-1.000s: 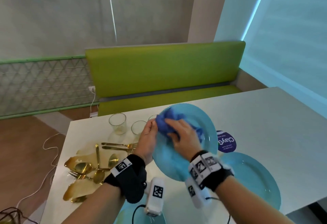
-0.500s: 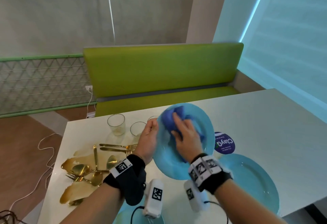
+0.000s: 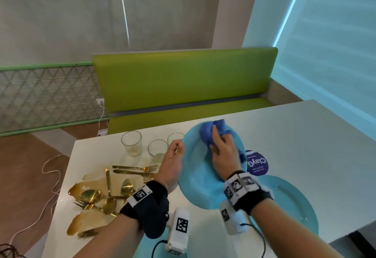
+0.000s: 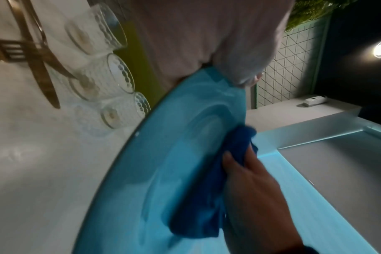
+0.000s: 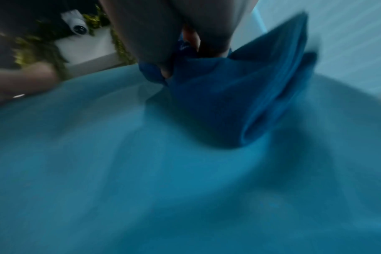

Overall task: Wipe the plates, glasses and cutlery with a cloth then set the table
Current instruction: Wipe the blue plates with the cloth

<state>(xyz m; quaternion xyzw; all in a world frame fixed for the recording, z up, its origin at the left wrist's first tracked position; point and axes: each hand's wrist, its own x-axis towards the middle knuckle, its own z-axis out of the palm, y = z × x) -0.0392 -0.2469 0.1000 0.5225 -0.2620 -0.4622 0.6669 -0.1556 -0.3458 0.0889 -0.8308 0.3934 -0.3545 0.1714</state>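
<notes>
My left hand (image 3: pixel 173 162) grips the left rim of a light blue plate (image 3: pixel 195 178), held tilted above the white table (image 3: pixel 305 135). My right hand (image 3: pixel 221 151) holds a bunched dark blue cloth (image 3: pixel 209 133) and presses it on the upper part of the plate's face. The left wrist view shows the plate (image 4: pixel 163 163) edge-on with the cloth (image 4: pixel 207 197) under my right hand (image 4: pixel 257 197). The right wrist view is blurred: cloth (image 5: pixel 228 94) on the plate (image 5: pixel 141 171).
Three clear glasses (image 3: pixel 131 142) stand at the table's far left. Gold forks and spoons (image 3: pixel 105 194) lie in a brownish spill at the left. A second blue plate (image 3: pixel 289 202) rests at the near right, beside a round purple sticker (image 3: pixel 257 163). A green bench (image 3: pixel 183 82) stands behind.
My right hand has slid the cloth up the plate from its middle toward the far rim. The left hand keeps its grip on the rim.
</notes>
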